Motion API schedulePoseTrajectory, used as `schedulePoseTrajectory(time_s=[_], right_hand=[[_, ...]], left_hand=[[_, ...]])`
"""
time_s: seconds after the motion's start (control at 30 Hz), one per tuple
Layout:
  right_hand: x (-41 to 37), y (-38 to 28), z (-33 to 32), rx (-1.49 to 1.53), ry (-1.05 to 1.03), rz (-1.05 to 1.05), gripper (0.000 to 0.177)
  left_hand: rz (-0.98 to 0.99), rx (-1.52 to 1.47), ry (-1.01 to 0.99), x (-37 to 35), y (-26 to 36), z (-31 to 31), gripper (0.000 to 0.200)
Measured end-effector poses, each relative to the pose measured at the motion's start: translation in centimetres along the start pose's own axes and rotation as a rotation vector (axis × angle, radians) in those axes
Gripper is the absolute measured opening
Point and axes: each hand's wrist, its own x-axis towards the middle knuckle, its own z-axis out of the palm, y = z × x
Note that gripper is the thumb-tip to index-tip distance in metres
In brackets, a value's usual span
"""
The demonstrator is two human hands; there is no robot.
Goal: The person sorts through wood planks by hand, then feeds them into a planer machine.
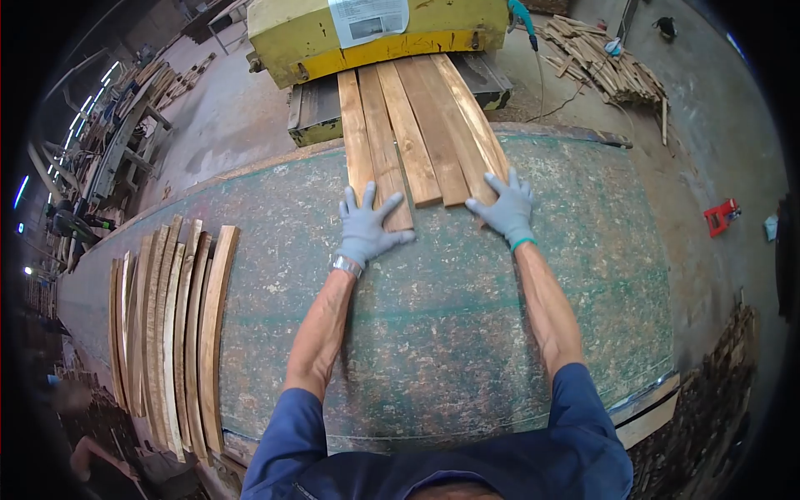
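Observation:
Several wooden boards (406,137) lie side by side, their far ends under the yellow machine (287,52) and their near ends staggered on a worn green table (433,333). My left hand (367,227), in a grey glove, rests with fingers spread over the near ends of the leftmost boards. On the opposite side, my gloved right hand (508,210) has its fingers apart against the near ends of the rightmost boards. Neither hand wraps round a board. Where the boards enter the machine, their far ends are hidden.
A row of loose wooden strips (171,333) lies along the table's left side. Scrap wood is heaped on the floor (604,62) at the back right. A red tool or box (720,217) sits on the right floor. Part of another person's arm (100,454) shows at the lower left.

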Motion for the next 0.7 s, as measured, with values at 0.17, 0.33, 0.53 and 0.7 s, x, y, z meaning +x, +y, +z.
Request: schedulePoseTrajectory(time_s=[0.17, 0.33, 0.53, 0.7], right_hand=[[2.4, 2.6, 2.4, 0.095, 0.159, -0.077, 0.082], [0.7, 0.4, 1.1, -0.089, 0.069, -0.161, 0.083], [6.7, -1.0, 3.3, -0.027, 0.070, -0.262, 0.079], [11.1, -4.0, 4.6, -0.064, 0.061, -0.272, 0.079]], left_hand=[[-0.069, 0.075, -0.007, 2.1, 0.0, -0.9, 0.094], [-0.124, 0.044, 0.044, 2.2, 2.2, 0.5, 0.095], [-0.130, 0.052, 0.091, 7.6, 0.1, 1.4, 0.093], [-0.087, 0.070, 0.096, 11.9, -4.0, 1.7, 0.092]])
